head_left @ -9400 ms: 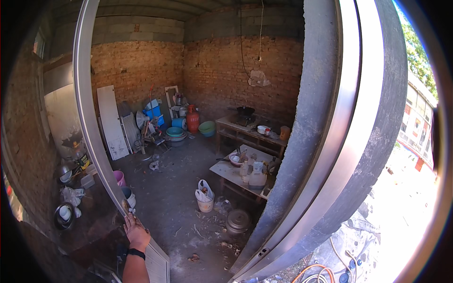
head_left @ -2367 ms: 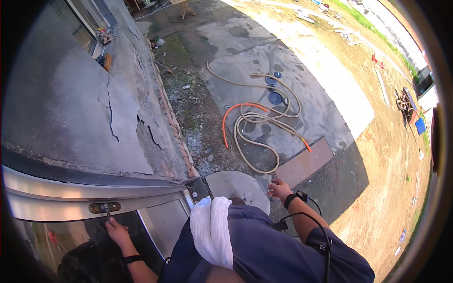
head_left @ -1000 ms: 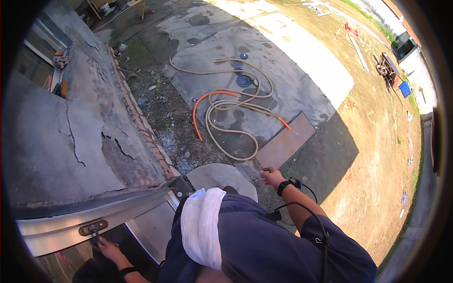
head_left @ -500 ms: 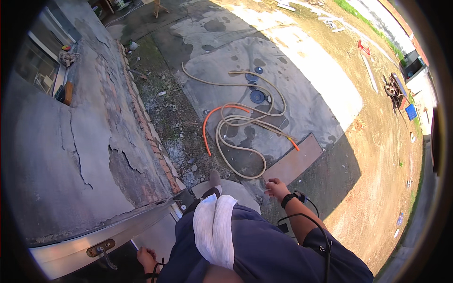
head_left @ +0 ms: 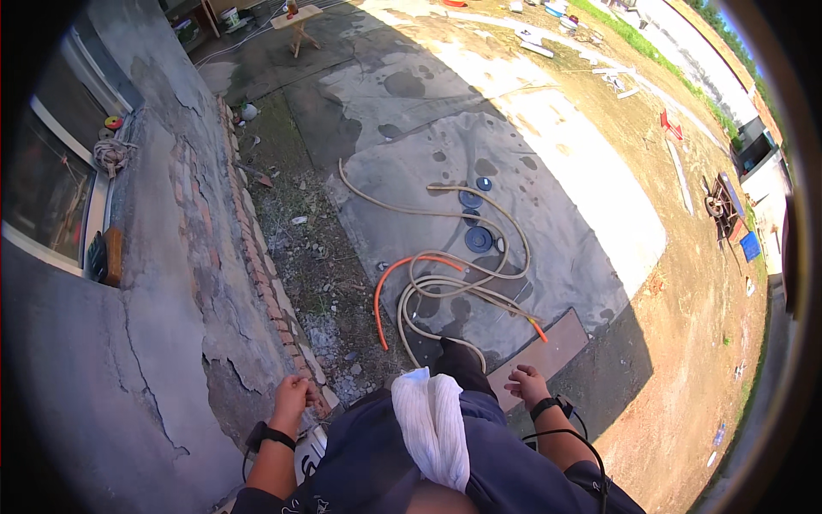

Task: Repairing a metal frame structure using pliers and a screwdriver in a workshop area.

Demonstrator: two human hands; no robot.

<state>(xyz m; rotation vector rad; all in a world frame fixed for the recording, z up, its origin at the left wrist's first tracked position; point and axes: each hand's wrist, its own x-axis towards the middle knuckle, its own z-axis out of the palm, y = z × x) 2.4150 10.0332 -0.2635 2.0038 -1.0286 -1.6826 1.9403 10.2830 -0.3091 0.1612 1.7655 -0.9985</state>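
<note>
My left hand (head_left: 294, 394) is in front of the cracked grey wall (head_left: 137, 368), its fingers curled; what they hold, if anything, I cannot make out. My right hand (head_left: 527, 385) hangs with fingers loosely apart and empty, over the pinkish board (head_left: 556, 347). Between them a white cloth (head_left: 428, 420) hangs over my dark clothing. Ahead, my foot is at the near loop of a beige hose (head_left: 462, 214) with orange sections (head_left: 379, 317). Dark blue discs (head_left: 478, 239) lie among its loops on a grey sheet (head_left: 565, 231).
Along the wall on the left run a brick edge (head_left: 265, 300) and rubble; a window (head_left: 60, 180) has items on its sill. A wooden stool (head_left: 297, 24) stands far ahead. At right are a tipped cart (head_left: 723, 206), a blue object (head_left: 750, 246) and white strips on sunlit ground.
My left hand has left the metal door handle and risen beside my body. I have stepped forward, so the door has left view and the hose lies nearer my feet.
</note>
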